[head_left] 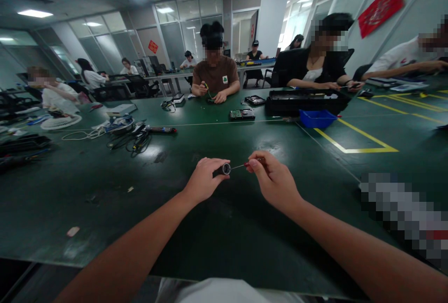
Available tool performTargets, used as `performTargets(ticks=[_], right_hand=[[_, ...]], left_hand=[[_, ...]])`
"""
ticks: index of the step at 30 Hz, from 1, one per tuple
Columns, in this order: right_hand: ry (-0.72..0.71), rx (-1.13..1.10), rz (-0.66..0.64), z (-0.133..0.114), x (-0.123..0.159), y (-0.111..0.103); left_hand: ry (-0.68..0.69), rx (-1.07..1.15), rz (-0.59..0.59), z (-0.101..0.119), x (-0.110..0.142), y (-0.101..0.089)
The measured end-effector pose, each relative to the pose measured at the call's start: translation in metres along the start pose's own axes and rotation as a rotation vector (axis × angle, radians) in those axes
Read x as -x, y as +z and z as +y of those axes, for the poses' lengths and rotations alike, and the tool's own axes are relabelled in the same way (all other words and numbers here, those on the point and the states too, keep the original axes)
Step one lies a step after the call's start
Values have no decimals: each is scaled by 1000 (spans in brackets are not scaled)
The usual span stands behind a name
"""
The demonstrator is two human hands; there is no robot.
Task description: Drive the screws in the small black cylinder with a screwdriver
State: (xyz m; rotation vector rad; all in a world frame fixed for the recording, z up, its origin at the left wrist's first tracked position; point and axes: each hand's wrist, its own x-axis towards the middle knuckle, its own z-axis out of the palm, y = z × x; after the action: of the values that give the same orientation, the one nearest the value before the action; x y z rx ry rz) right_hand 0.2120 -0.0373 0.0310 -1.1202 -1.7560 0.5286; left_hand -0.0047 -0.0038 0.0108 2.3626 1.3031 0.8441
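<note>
Between the thumb and fingers of my left hand [205,179] is a small dark cylindrical part [226,168], its round, light-rimmed end turned towards me. My right hand [275,179] is closed around a screwdriver [238,167] with a reddish handle, most of which the fingers hide. Its thin metal shaft points left, and the tip is at or very close to the part's round end; whether it touches, I cannot tell. Both hands are held over the green table [210,247] near its front edge.
Cables [138,140] and a dark rod-like tool [161,129] lie to the left. Farther back are a hard drive [242,114], a long black housing [308,101] and a blue bin [318,119]. Yellow tape [371,149] marks the right side. Across the table sits a person [215,77].
</note>
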Motion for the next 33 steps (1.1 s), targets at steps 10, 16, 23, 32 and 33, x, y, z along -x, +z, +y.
performTargets(ticks=[10, 16, 23, 32, 33], right_hand=[[6, 31, -26, -3, 0, -2], [82, -94, -43, 2, -4, -3], [45, -79, 37, 4, -1, -3], [-19, 49, -15, -1, 0, -5], [-19, 55, -23, -1, 0, -5]], left_hand=[[30, 13, -1, -4, 0, 1], [15, 14, -16, -2, 0, 3], [9, 32, -1, -3, 0, 2], [19, 32, 9, -2, 0, 1], [24, 32, 12, -3, 0, 1]])
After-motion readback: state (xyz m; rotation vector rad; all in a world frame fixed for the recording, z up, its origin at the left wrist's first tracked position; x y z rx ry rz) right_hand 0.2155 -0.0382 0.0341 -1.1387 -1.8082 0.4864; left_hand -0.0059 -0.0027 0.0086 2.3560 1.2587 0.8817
